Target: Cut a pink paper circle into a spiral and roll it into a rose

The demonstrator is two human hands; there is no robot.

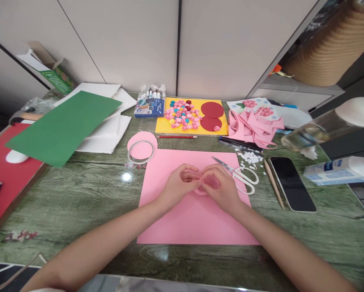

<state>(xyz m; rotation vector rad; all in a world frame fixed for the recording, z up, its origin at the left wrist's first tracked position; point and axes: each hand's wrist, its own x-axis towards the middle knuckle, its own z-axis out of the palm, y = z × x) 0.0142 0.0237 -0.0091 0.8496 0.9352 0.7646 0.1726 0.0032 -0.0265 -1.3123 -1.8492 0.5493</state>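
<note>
Over a large pink paper sheet (pixel 182 221), both of my hands pinch one curled piece of pink paper (pixel 210 181). My left hand (pixel 177 184) is closed on its left side, thumb and fingers meeting near the middle. From the right, my right hand (pixel 226 190) grips the same piece, and the fingertips of both hands nearly touch. Part of the piece is hidden behind the fingers. White-handled scissors (pixel 245 180) lie just right of my right hand, partly on the sheet. A tape roll (pixel 141 152) rests on a pink paper circle (pixel 142 139) beyond my left hand.
At the back, a yellow sheet (pixel 160 125) holds small coloured paper rolls (pixel 183 115) and red circles (pixel 212 109). Pink scraps (pixel 251 127) pile up beside it. A phone (pixel 292 183), pencil (pixel 273 184) and bottles stand or lie right. Green paper (pixel 66 125) lies left.
</note>
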